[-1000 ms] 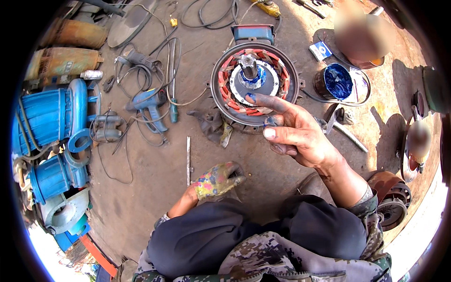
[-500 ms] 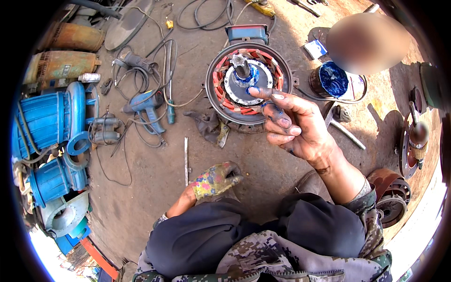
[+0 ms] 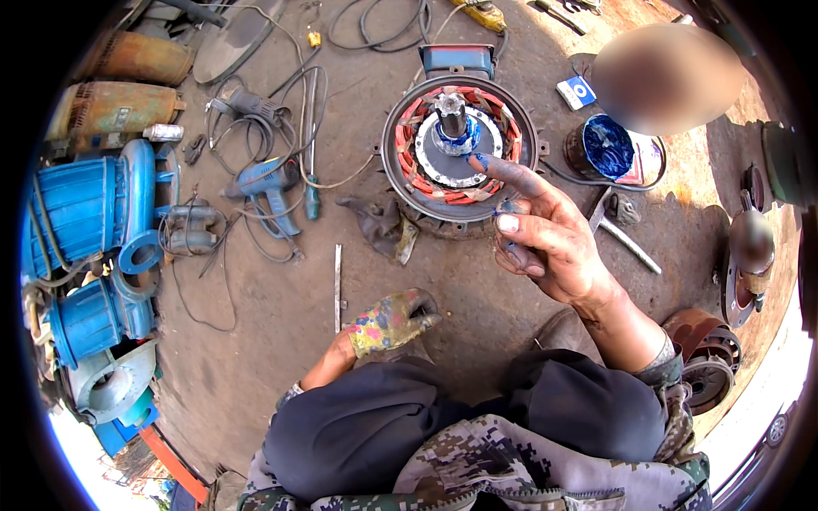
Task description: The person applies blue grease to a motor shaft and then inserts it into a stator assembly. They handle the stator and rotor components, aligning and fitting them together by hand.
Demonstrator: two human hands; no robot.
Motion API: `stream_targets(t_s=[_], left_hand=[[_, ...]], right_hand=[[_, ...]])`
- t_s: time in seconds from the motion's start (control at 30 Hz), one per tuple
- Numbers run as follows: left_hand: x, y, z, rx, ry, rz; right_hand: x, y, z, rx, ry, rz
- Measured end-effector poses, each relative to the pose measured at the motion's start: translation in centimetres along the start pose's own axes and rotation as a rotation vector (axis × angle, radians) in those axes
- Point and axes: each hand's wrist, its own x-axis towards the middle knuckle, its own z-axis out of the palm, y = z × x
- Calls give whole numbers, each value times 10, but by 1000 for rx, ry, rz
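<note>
My bare right hand (image 3: pixel 550 234), smeared with blue grease, hovers at the near right side of an upright motor housing (image 3: pixel 390 162). Its index finger stretches toward the splined shaft (image 3: pixel 451 113); the other fingers bend in and hold nothing I can see. Blue grease (image 3: pixel 460 140) rings the shaft's base on a round bolted cover. Orange-red windings (image 3: pixel 417 180) circle that cover. My left hand (image 3: pixel 392 324), in a stained patterned glove, rests by my left knee, thumb apart from loosely curved fingers, with nothing in it.
An open tub of blue grease (image 3: pixel 607 146) stands right of the motor. Nearby lie a hammer (image 3: pixel 629 243) and a dark glove (image 3: pixel 375 226). Farther left are a blue power tool (image 3: pixel 268 192), trailing cables and blue pumps (image 3: pixel 81 217). A blurred patch hides the upper right.
My right index finger has straightened, and the hand has turned and shifted slightly right and down, away from the cover. The whole view has shifted a little; my left hand stays by the knee.
</note>
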Motion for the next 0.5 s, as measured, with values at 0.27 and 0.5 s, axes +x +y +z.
stream_targets(t_s=[0.27, 0.5], left_hand=[[5, -16, 7, 20, 15, 20], [4, -1, 0, 7, 2, -25]], right_hand=[[15, 11, -1, -1145, 37, -421], [3, 5, -2, -1256, -21, -281]])
